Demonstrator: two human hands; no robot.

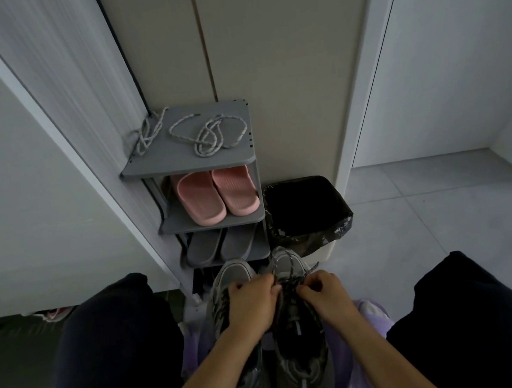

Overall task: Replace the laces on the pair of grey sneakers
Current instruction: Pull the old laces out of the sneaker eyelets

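hands on the lace

left hand (252, 300) and right hand (322, 292) sit close together, fingers curled, each pinching the dark lace (288, 284) on the right-side sneaker. the sneakers (303, 373) stand side by side between the knees, toes toward the rack (189, 164). two pale laces (208, 134) lie loose on its top shelf, pink slippers (214, 197) below, grey slippers (222, 244) under those. a bin (306, 211) stands just beside the rack.

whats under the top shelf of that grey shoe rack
Pink slippers sit on the next shelf, grey slippers on the one below. Their far ends are covered by the shelves above; the bottom level is dark and blocked by the grey sneakers.
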